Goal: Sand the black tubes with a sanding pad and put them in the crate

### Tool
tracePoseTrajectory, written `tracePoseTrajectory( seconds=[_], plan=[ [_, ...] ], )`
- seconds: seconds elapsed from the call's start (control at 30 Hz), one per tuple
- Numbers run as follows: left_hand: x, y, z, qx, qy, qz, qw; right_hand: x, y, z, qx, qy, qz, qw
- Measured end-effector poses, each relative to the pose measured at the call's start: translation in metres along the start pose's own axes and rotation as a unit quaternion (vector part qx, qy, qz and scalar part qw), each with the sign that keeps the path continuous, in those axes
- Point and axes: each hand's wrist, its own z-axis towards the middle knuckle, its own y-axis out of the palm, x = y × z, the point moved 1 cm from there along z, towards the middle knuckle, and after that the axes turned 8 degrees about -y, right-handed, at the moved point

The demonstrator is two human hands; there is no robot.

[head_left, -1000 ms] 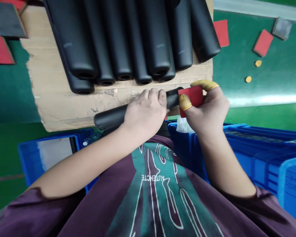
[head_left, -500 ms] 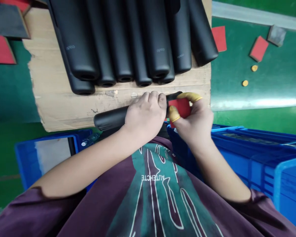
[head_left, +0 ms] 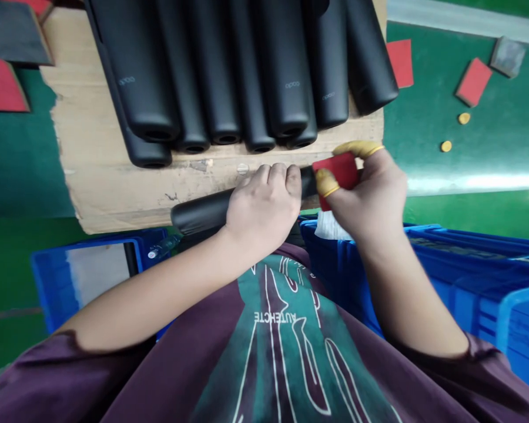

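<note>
My left hand (head_left: 262,205) is wrapped round a black tube (head_left: 200,212) that lies crosswise at the near edge of a cardboard sheet (head_left: 97,170). My right hand (head_left: 370,197), with yellow finger cots on thumb and forefinger, pinches a small red pad (head_left: 340,171) against the tube's right end. Just beyond my hands, several more black tubes (head_left: 229,70) lie side by side on the cardboard with their open ends toward me.
A green bench top (head_left: 467,158) carries loose red pads (head_left: 473,81), a grey block (head_left: 505,55) and two small yellow bits (head_left: 445,145). Blue plastic crates (head_left: 467,270) stand at the right of my lap, and another blue crate (head_left: 62,276) stands at the left.
My right hand slid the red pad left along the tube toward my left hand, then back right to the tube's end. My left hand kept its grip.
</note>
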Motion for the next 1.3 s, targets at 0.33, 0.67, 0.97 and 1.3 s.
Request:
tracePoseTrajectory(
  seconds=[0.33, 0.67, 0.97, 1.3],
  plan=[
    [0.000, 0.002, -0.001, 0.001, -0.007, -0.011, 1.000, 0.002, 0.000, 0.001, -0.002, -0.018, 0.007, 1.000],
    [0.000, 0.002, -0.001, 0.001, 0.001, -0.020, 1.000, 0.000, -0.003, -0.004, -0.001, 0.004, -0.015, 1.000],
    [-0.001, 0.003, -0.001, 0.012, 0.001, -0.008, 1.000, 0.002, -0.001, -0.008, -0.013, -0.010, 0.000, 1.000],
    [-0.001, 0.005, -0.001, 0.044, 0.007, 0.010, 0.999, -0.003, -0.002, 0.000, -0.031, -0.026, -0.039, 0.998]
  ],
)
